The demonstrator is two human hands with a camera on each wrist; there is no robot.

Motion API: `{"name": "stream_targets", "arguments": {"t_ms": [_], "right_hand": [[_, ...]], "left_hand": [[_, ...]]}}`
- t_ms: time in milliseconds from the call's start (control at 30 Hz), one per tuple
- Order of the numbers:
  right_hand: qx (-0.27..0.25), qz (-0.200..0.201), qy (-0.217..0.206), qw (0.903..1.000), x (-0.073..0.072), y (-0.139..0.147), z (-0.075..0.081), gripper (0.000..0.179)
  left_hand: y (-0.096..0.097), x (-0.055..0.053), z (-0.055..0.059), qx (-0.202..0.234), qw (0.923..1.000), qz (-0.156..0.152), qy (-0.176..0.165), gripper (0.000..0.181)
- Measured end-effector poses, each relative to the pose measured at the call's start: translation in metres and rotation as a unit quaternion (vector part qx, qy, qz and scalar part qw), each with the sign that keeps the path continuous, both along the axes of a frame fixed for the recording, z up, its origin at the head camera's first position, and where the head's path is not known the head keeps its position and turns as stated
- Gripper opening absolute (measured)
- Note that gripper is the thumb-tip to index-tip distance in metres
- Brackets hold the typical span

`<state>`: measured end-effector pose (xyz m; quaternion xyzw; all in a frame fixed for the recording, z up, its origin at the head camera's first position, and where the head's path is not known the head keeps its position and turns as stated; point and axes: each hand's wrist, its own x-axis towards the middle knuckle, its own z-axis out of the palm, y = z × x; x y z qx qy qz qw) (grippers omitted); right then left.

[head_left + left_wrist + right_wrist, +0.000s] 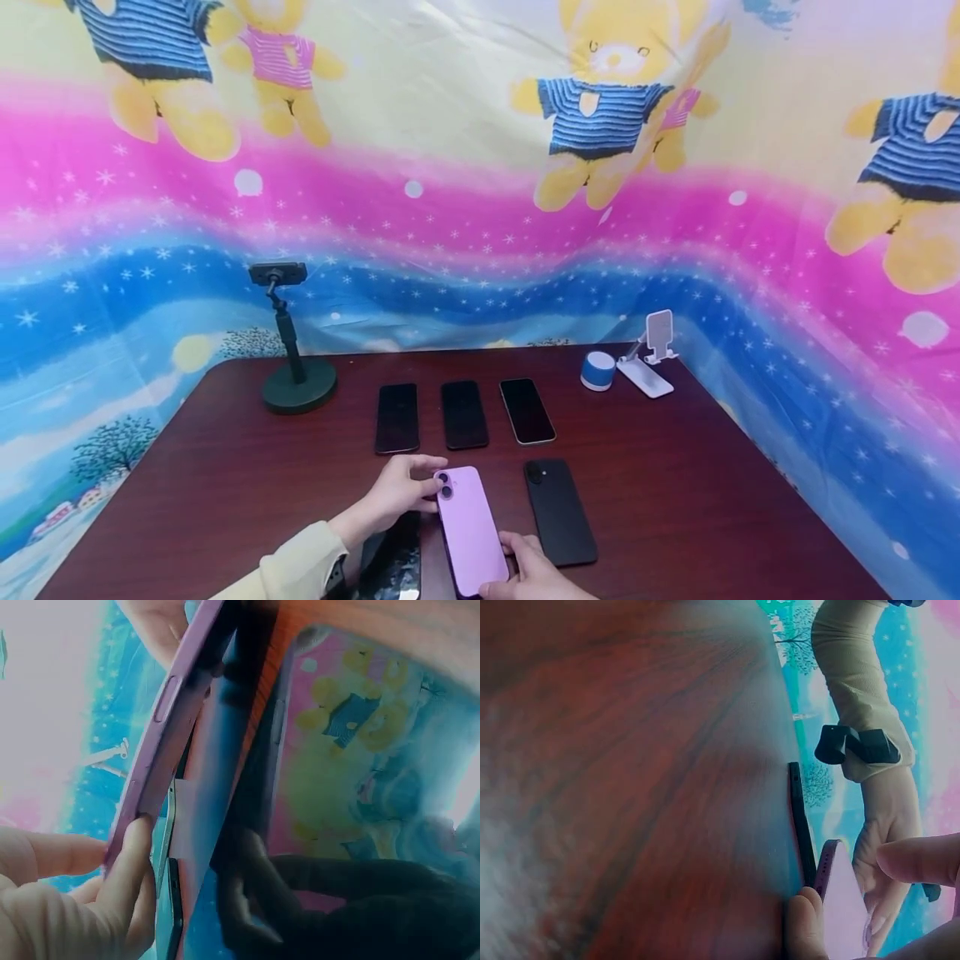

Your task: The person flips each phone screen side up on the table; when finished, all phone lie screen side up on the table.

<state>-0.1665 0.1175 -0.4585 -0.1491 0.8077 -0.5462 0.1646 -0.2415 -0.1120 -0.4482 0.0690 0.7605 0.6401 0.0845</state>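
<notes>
A pink-purple smartphone (472, 533), its back and two camera lenses upward, is between both hands, slightly raised over the table. My left hand (397, 492) pinches its upper left edge, thumb and fingers on either face in the left wrist view. At the lower right corner, my right hand (536, 571) holds it with curled fingertips; the right wrist view shows a fingertip on its bottom end. Under my left wrist lies a glossy black phone (393, 558), its screen mirroring the patterned cloth and the hand. A matte black phone (560, 508) lies back up, right of the purple one.
Behind the hands, a row holds a left phone (397, 418), a middle phone (464, 414) and a right phone (527, 411), screens up. Farther back stand a dark green phone stand (298, 383), a blue-and-white cylinder (597, 372) and a white folding stand (647, 377). Patterned cloth (450, 208) hangs behind.
</notes>
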Motion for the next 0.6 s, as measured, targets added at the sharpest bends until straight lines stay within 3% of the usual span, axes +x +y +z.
{"name": "stream_targets", "arguments": {"t_ms": [367, 600], "right_hand": [[0.016, 0.013, 0.041, 0.9990, 0.001, -0.001, -0.004, 0.065], [0.060, 0.009, 0.059, 0.9964, 0.002, -0.002, -0.003, 0.070]], "left_hand": [[0.010, 0.011, 0.011, -0.012, 0.9936, 0.069, 0.088, 0.032], [0.019, 0.015, 0.018, -0.008, 0.9909, 0.095, 0.095, 0.029]]}}
